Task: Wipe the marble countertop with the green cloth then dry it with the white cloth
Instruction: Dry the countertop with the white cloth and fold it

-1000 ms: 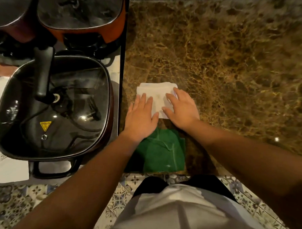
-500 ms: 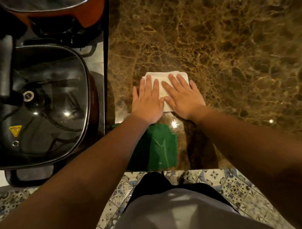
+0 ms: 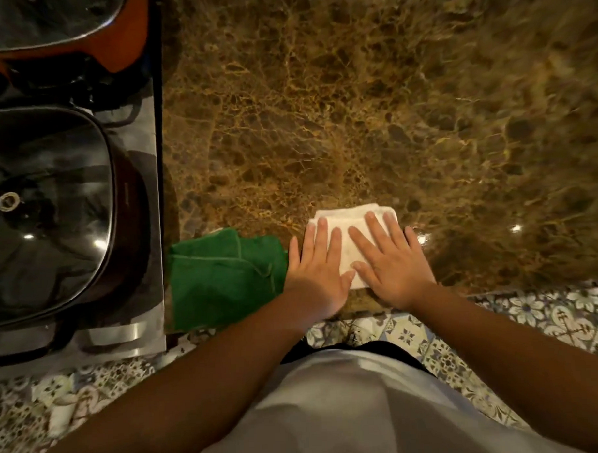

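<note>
A folded white cloth (image 3: 345, 221) lies on the brown marble countertop (image 3: 354, 105) close to its front edge. My left hand (image 3: 318, 273) and my right hand (image 3: 390, 267) both press flat on the white cloth, fingers spread, covering most of it. A folded green cloth (image 3: 221, 280) lies on the counter just left of my left hand, between it and the stove, untouched.
A stove with a steel rim (image 3: 152, 204) borders the counter on the left. A black lidded pan (image 3: 53, 207) sits on it, and an orange pot (image 3: 80, 34) stands behind. Patterned floor tiles (image 3: 548, 319) show below the counter's front edge.
Both hands have slid the white cloth to the right and toward the front edge. It was beyond the green cloth; now it lies to the right of it.
</note>
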